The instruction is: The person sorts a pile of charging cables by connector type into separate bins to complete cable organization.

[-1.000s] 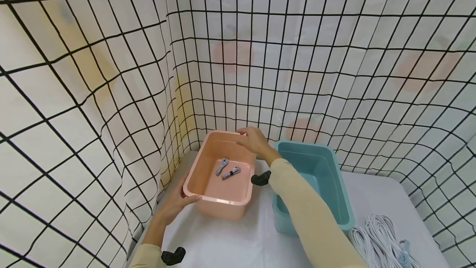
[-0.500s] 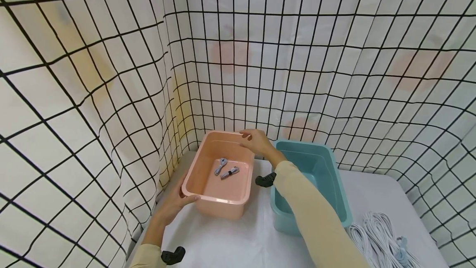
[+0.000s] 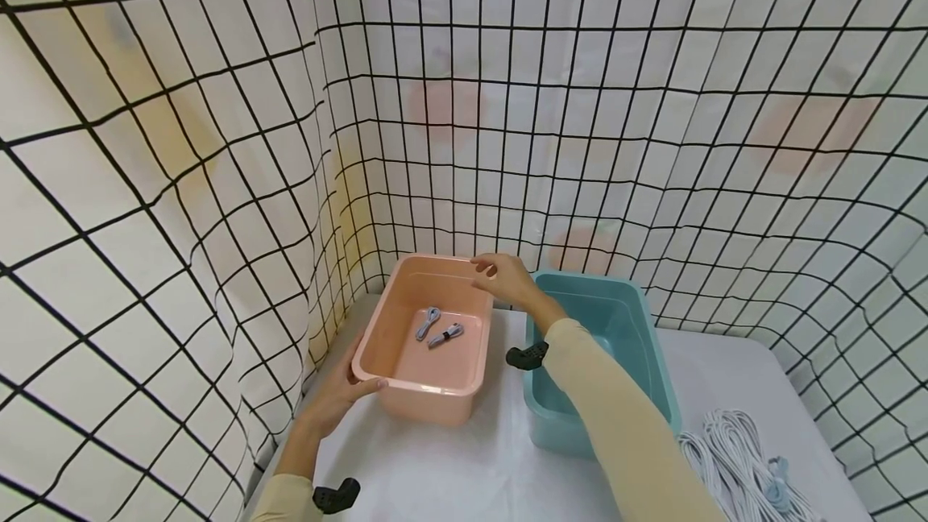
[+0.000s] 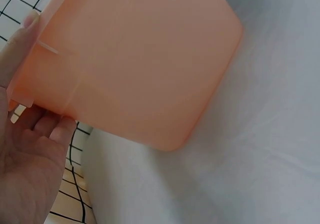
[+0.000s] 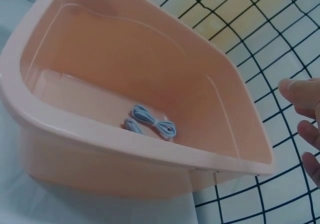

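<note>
A pink plastic bin (image 3: 429,384) stands on the white-covered table by the left curtain. Two small bundled grey-blue cables (image 3: 437,329) lie on its floor, also shown in the right wrist view as cables (image 5: 151,123). My left hand (image 3: 346,395) grips the bin's near left corner, thumb over the rim and fingers under it; the left wrist view shows that hand (image 4: 31,149) against the bin's wall (image 4: 135,58). My right hand (image 3: 502,278) hovers just off the far right corner, its fingers (image 5: 303,92) loosely bent and apart from the rim (image 5: 150,146), holding nothing.
A teal bin (image 3: 656,353) stands right beside the pink one. Coils of white cable (image 3: 732,457) lie at the near right of the table (image 3: 464,466). A white curtain with a black grid (image 3: 217,184) closes in the left and back sides.
My right hand has come off the pink bin's far rim and drawn slightly to the right. The left hand keeps its grip on the near corner.
</note>
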Available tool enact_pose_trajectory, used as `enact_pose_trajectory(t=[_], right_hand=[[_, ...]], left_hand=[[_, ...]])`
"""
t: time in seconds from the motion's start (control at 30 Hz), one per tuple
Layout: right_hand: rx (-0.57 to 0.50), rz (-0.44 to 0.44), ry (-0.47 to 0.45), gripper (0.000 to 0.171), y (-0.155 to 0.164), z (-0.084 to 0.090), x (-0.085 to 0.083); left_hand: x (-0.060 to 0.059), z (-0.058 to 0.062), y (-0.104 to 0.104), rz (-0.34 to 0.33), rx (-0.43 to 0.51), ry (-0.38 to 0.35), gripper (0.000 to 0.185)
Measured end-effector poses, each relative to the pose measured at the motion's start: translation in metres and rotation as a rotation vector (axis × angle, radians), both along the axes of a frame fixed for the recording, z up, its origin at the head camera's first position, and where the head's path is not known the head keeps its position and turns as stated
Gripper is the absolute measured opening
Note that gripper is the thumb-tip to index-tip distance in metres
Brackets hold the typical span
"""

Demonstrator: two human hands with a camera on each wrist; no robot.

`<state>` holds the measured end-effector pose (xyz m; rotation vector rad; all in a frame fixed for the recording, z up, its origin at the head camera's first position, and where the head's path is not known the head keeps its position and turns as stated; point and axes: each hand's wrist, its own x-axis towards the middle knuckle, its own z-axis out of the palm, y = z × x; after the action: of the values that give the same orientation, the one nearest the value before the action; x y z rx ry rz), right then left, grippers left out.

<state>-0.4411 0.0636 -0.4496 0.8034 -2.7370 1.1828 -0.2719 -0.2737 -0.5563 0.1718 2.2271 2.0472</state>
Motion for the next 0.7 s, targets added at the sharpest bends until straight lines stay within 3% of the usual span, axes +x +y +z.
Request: enact_pose_trajectory(t=[0.4, 0.7], right_hand=[[-0.014, 0.029, 0.023, 0.046, 0.017, 0.007, 0.013], [0.033, 0.027, 0.029, 0.046, 0.031, 0.011, 0.021]], left_hand=[[0.001, -0.002, -0.001, -0.004, 0.013, -0.009, 0.107], [0.0, -0.001, -0.001, -0.013, 0.014, 0.011, 0.106]])
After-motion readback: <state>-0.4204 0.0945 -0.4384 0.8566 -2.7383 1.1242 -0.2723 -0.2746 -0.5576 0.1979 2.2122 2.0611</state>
